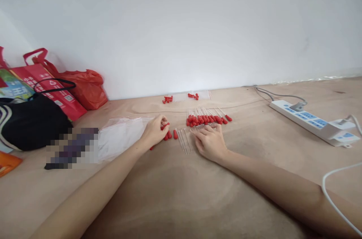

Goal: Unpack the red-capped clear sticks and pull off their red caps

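My left hand (154, 131) is closed in a pinch on a red rubber dropper bulb (166, 126), partly covered by the fingers. Just below and right of it, more loose red bulbs (175, 134) lie on the table. Clear glass dropper tubes (183, 141) are laid side by side between my hands. My right hand (210, 143) has its fingers curled over a clear glass tube (195, 130), whose far part the fingers hide. Beyond that hand lies a row of droppers (205, 119), with red bulbs fitted on glass tubes.
Clear zip bags (121, 135) lie left of my left hand. Red bulbs (167, 99) and a clear bag (204, 95) are near the wall. A white power strip (305, 120) with cables stands right. Shopping bags (48, 84) and a black bag (34, 122) fill the left.
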Tool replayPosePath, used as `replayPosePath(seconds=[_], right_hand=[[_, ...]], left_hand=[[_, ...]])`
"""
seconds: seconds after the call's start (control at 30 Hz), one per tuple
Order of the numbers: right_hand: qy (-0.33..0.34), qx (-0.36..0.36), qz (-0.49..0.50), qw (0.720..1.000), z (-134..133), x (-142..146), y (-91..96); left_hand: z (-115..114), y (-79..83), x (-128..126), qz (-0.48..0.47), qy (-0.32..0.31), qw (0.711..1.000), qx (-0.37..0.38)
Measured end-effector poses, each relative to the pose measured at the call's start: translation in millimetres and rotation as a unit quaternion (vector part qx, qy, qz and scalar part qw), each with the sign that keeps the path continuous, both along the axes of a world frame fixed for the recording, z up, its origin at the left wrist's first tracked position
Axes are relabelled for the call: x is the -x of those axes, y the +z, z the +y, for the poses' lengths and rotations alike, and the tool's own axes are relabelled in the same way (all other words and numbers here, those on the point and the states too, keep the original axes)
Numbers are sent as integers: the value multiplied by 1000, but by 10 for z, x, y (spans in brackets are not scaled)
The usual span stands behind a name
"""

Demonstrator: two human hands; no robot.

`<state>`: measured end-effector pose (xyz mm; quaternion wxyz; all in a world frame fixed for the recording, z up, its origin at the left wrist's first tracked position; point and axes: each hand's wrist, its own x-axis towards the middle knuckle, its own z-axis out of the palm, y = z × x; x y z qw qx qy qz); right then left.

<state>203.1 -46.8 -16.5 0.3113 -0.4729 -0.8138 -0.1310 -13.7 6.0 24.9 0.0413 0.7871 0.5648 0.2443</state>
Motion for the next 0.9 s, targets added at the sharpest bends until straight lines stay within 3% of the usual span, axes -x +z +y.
replayPosePath(seconds=[0.17, 0.4, 0.6, 0.9], right_hand=[[37, 57, -23, 997, -68, 47, 89], [91, 110, -10, 990, -63, -25, 111], [109, 124, -26, 986, -39, -71, 116], [68, 129, -19, 989, -32, 37, 101]], left_hand=[[89, 60, -60, 32, -14, 998, 44], [162, 167, -78, 38, 31, 999, -1], [314, 193, -307, 27, 10, 996, 85], [549, 46, -615, -12, 6, 981, 195]])
